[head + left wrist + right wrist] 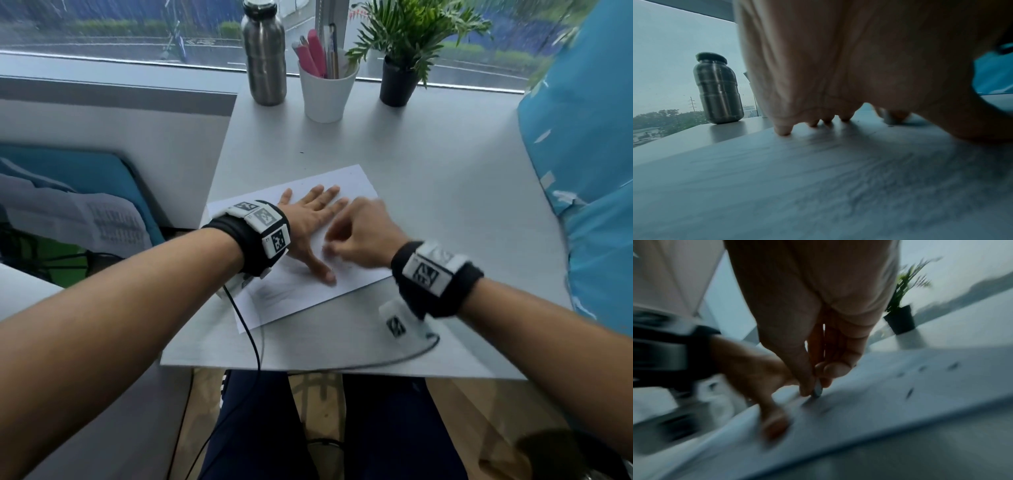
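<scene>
Frame centre: left hand (308,219), fingers flat, pins paper sheet (291,301) steady while right hand (366,236) pinches a small eraser-like stub (817,390) against it.

In the head view the right hand (363,236) is blurred, and it hides whatever its fingers pinch. The right wrist view shows a small grey tip (817,391) between thumb and finger, too blurred to identify. Faint marks on the sheet of paper (301,294) cannot be read. The left hand (311,219) covers part of the sheet.
</scene>
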`<state>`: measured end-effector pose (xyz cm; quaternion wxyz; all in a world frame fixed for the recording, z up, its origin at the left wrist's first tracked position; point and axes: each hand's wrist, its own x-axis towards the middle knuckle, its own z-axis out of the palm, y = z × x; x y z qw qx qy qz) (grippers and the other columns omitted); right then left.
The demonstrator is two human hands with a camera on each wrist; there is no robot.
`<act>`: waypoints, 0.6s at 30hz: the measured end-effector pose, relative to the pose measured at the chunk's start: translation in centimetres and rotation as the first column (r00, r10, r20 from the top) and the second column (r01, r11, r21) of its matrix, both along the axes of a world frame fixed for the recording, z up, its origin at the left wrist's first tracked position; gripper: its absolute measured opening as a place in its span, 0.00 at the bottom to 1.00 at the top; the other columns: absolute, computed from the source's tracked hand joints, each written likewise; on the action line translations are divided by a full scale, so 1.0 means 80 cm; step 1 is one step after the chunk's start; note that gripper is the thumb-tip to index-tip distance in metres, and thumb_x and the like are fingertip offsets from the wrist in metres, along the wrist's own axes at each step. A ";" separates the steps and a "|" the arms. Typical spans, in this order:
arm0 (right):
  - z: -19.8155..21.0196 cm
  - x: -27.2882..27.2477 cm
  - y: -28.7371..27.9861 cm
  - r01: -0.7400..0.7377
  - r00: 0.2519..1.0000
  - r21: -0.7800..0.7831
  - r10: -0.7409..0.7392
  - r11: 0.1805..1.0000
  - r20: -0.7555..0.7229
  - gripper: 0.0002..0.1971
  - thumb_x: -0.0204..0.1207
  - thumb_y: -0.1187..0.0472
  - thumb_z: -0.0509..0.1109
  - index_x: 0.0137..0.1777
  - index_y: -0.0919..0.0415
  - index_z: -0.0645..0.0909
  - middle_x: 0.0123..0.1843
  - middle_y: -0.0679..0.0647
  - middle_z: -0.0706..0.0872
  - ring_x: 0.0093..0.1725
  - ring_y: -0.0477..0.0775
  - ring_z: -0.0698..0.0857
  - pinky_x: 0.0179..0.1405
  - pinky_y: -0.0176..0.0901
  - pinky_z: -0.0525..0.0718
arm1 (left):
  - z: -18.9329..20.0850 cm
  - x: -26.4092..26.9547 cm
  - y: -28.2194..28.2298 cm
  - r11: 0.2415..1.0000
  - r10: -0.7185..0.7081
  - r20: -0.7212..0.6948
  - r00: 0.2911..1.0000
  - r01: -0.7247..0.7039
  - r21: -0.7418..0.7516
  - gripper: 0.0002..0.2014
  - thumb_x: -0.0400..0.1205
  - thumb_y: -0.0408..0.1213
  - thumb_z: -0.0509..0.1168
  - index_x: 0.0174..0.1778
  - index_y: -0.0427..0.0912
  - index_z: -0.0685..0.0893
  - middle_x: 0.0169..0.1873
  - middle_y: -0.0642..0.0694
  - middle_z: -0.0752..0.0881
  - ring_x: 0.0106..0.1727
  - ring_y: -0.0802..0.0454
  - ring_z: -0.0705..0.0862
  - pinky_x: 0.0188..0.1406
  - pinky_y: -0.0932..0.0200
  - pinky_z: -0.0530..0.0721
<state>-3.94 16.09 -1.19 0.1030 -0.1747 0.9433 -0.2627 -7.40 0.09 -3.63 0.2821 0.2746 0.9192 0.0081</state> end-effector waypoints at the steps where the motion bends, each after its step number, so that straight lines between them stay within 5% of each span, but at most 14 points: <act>1: -0.001 0.009 -0.002 -0.058 0.998 0.010 0.058 0.998 0.034 0.03 0.65 0.59 0.80 0.38 0.56 0.93 0.34 0.49 0.92 0.35 0.43 0.87 0.44 0.35 0.85 | -0.001 0.000 0.000 1.000 -0.006 -0.007 1.000 0.006 -0.007 0.75 0.52 0.80 0.70 0.83 0.56 0.28 0.81 0.55 0.24 0.82 0.53 0.25 0.79 0.30 0.32; 5: 0.008 -0.030 0.045 0.132 0.991 0.054 -0.133 0.990 0.007 0.06 0.66 0.57 0.81 0.41 0.55 0.93 0.36 0.50 0.92 0.37 0.45 0.89 0.47 0.35 0.86 | 0.003 0.004 -0.002 0.999 -0.033 -0.014 0.999 0.033 0.017 0.69 0.57 0.78 0.70 0.83 0.61 0.32 0.82 0.52 0.27 0.82 0.51 0.27 0.78 0.28 0.31; 9: 0.003 -0.038 0.071 0.144 0.988 0.088 -0.148 0.986 0.045 0.05 0.67 0.56 0.80 0.41 0.54 0.92 0.34 0.48 0.90 0.34 0.42 0.85 0.36 0.23 0.77 | 0.012 0.004 -0.017 0.996 -0.085 -0.017 0.996 0.086 0.004 0.55 0.67 0.75 0.66 0.83 0.68 0.39 0.84 0.51 0.32 0.84 0.49 0.32 0.78 0.28 0.33; 13: 0.002 -0.045 0.072 0.159 0.981 0.082 -0.166 0.984 0.096 0.05 0.66 0.56 0.80 0.41 0.54 0.92 0.34 0.48 0.90 0.36 0.42 0.86 0.39 0.30 0.83 | 0.034 0.013 -0.020 0.976 -0.142 -0.291 0.946 0.084 -0.203 0.42 0.81 0.66 0.56 0.87 0.50 0.51 0.86 0.42 0.46 0.86 0.45 0.45 0.82 0.33 0.39; 15: 0.001 -0.045 0.073 0.157 0.981 0.074 -0.165 0.985 0.104 0.05 0.66 0.56 0.81 0.41 0.54 0.92 0.34 0.48 0.89 0.34 0.39 0.84 0.33 0.26 0.78 | 0.038 0.038 -0.005 0.976 -0.215 -0.361 0.907 0.190 -0.105 0.36 0.85 0.61 0.52 0.86 0.47 0.54 0.86 0.44 0.48 0.87 0.48 0.46 0.83 0.38 0.39; 18: -0.001 -0.043 0.075 0.146 0.984 0.057 -0.151 0.988 0.096 0.05 0.66 0.56 0.81 0.41 0.54 0.92 0.34 0.49 0.89 0.32 0.37 0.82 0.31 0.24 0.73 | 0.029 0.088 0.025 0.895 -0.398 -0.172 0.901 0.422 0.141 0.35 0.86 0.60 0.49 0.87 0.52 0.47 0.86 0.50 0.44 0.86 0.54 0.42 0.84 0.43 0.37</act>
